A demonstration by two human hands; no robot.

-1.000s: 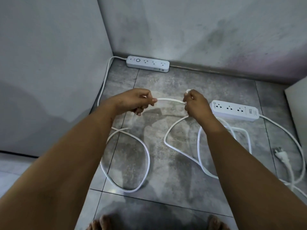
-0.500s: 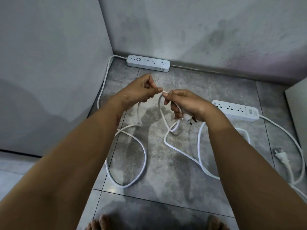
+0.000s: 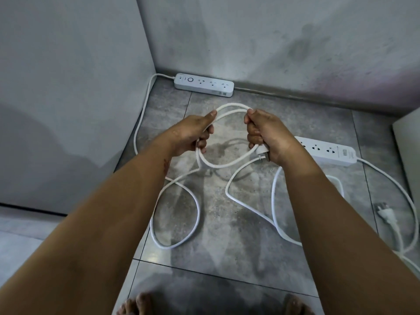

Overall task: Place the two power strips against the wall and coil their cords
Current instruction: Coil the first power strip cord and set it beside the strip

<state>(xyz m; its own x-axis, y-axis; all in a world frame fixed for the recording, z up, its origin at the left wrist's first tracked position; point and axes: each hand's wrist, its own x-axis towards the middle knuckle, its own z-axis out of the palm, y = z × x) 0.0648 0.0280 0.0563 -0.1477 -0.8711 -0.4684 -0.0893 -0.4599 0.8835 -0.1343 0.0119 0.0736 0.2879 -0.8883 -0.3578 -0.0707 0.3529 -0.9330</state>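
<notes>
Left grip [image 3: 193, 133] and right grip [image 3: 266, 133] each clamp the white cord [image 3: 231, 106], one loop arching between them, with the plug [image 3: 261, 153] under the right. Light, limp, probably springy: best pinched where turns cross. Its power strip [image 3: 204, 84] lies beyond, against the wall.

Grey tiled floor [image 3: 227, 223], pale panel [image 3: 409, 155] at right edge.

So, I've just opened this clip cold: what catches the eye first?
The two hands at centre: the left hand and right hand grip a loop of white cord above the floor. One strip lies against the far wall, the other strip out in the open at right, with a loose plug near the right edge.
</notes>
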